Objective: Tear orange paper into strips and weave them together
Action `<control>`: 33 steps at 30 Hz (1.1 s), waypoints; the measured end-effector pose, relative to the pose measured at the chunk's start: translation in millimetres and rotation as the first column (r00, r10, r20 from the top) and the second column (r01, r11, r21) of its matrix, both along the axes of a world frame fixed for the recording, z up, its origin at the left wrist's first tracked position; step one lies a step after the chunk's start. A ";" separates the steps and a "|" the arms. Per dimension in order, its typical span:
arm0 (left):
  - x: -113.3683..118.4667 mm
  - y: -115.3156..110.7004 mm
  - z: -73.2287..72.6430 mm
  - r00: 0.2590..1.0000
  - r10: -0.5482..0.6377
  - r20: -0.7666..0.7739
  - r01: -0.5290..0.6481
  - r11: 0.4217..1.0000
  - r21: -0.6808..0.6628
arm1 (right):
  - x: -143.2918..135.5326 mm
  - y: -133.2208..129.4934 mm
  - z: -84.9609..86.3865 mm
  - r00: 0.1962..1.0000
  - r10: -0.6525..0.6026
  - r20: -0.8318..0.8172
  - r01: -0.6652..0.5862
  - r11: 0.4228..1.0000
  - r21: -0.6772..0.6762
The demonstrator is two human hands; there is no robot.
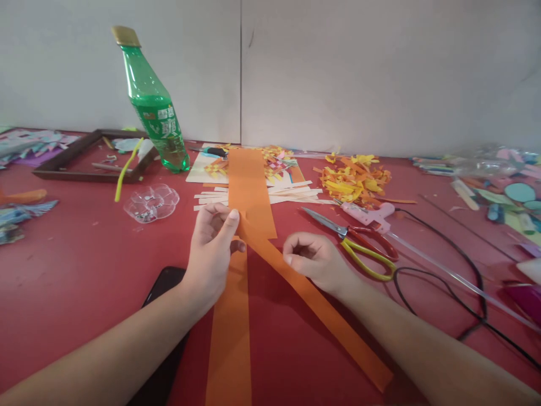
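My left hand (215, 242) pinches an orange paper strip (325, 301) between thumb and fingers near its upper end. The strip slants down to the right, its free end above the red table. My right hand (319, 259) has curled fingers, with thumb and forefinger closed at the strip's upper edge. A wider orange paper piece (251, 186) extends away behind my left hand. Another long orange length (230, 344) runs toward me below it. My left hand hides where these pieces meet, so I cannot tell whether they are joined.
Scissors (346, 234) and a pink glue gun (369, 217) with a looping black cord lie right. Yellow and orange paper scraps (355, 180) are piled behind. Left are a green bottle (156, 113), a clear flower-shaped tray (152, 203), a dark frame (84, 176) and a black phone (164, 282).
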State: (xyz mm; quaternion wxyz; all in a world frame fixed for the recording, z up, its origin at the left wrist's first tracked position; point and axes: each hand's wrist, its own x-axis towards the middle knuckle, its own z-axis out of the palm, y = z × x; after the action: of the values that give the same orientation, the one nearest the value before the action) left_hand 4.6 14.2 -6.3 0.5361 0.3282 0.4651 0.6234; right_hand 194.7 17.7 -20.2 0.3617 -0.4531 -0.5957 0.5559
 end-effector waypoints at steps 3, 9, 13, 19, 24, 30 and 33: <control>1.6 -2.1 -0.2 0.993 -0.112 0.020 0.113 0.993 -0.046 | 1.0 0.6 -0.6 0.998 -0.055 -0.003 0.055 0.998 0.011; 7.2 -8.3 -1.3 0.792 -0.601 -0.109 0.563 0.788 -0.249 | 1.2 1.0 1.2 0.998 -0.058 -0.030 0.058 0.998 0.027; 8.2 -8.8 -2.7 0.818 -0.556 -0.148 0.506 0.818 -0.276 | -0.4 0.5 2.9 0.999 -0.035 -0.038 0.037 0.997 0.064; 6.9 -9.8 -1.1 0.868 -0.490 -0.075 0.470 0.862 -0.189 | -1.1 -0.9 1.9 0.998 -0.040 -0.044 0.043 0.997 0.066; 5.7 -7.5 -1.8 0.921 -0.390 0.007 0.388 0.915 -0.111 | -1.0 -1.8 1.7 0.998 -0.035 -0.061 0.036 0.999 0.016; 0.9 1.5 -3.8 0.991 -0.102 0.089 0.107 0.992 -0.059 | -1.8 -2.4 1.0 0.996 -0.028 -0.085 0.023 0.998 -0.058; 0.9 3.6 -3.7 0.981 -0.163 0.109 0.172 0.982 -0.083 | -1.6 -3.0 1.2 0.996 -0.035 -0.084 0.031 0.998 -0.047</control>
State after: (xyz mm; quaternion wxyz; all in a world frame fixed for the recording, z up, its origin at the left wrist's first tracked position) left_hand 5.4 17.8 -10.0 0.6241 0.3090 0.4360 0.5700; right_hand 193.1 14.7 -19.0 0.3852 -0.4471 -0.5595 0.5819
